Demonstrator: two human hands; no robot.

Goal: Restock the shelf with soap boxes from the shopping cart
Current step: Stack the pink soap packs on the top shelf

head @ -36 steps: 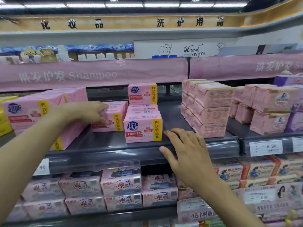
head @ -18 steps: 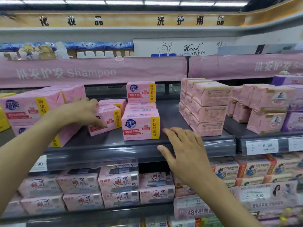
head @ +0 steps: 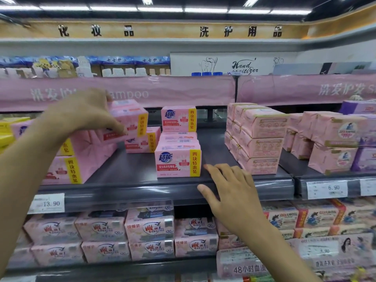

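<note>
Soap boxes (head: 81,159) standing in pink stacks along the grey shelf (head: 132,174), sitting as they were a moment ago. Carrying one soap box (head: 132,117) now: lifted clear of the shelf where it was lying half a second back, hanging slightly tilted above the neighbouring box (head: 142,142), in front of the pink banner (head: 183,92). Gripping it with the left hand (head: 81,112), fingers over the top, thumb against the front face. Keeping the right hand (head: 232,192) where it was, fingers spread flat on the shelf's front lip, holding nothing, just beside the front box (head: 178,163). Blurring in motion, the lifted box; logo side hiding behind the left hand. Covering part of the banner lettering and the left stack with the left hand and forearm; both forearms running out of frame.
</note>
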